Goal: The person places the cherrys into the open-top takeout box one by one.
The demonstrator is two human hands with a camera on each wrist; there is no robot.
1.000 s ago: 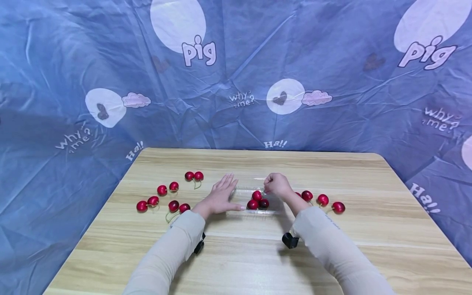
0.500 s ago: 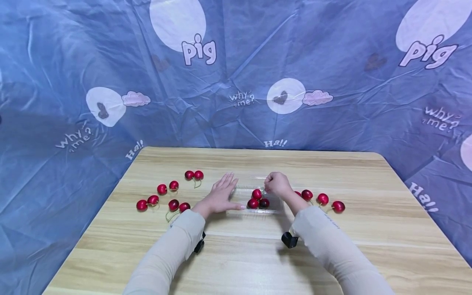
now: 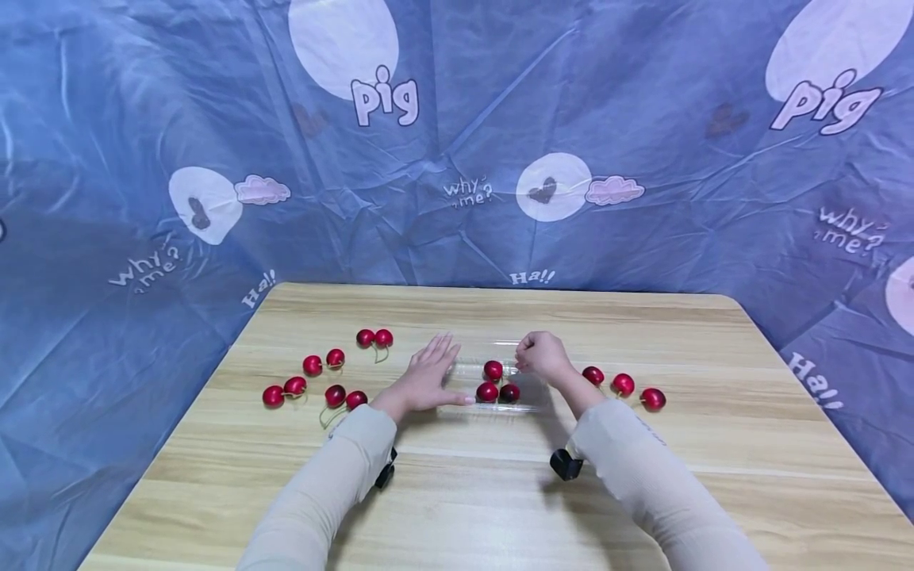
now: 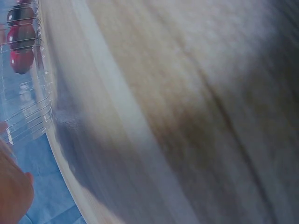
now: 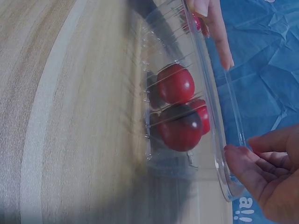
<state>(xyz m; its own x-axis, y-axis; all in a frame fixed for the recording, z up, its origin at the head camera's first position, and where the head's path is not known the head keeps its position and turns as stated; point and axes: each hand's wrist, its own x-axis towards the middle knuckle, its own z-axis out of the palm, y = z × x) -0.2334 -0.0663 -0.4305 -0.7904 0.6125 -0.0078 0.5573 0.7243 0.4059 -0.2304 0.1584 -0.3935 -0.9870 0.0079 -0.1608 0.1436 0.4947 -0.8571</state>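
A clear plastic box (image 3: pixel 530 394) sits on the surface in front of me, right between my hands. Three red cherries (image 3: pixel 488 392) lie inside it, close together, and one looks darker than the others. My left hand (image 3: pixel 421 381) is at the left end of the box, with its fingers spread wide and its thumb by the near edge. My right hand (image 3: pixel 545 357) is at the right end, up by the rim, with its fingers bent. I can't tell if it is pinching the rim or just resting there.

To the left of the box, eight more cherries (image 3: pixel 312 365) lie in four pairs, with thin stems. To the right, past my right hand, I can see three more in a slanting row (image 3: pixel 623 385). The surface (image 3: pixel 457 507) is pale wood with stripes. Behind it hangs a wrinkly blue cloth (image 3: pixel 443 95) with white words like "pig" and pink clouds.
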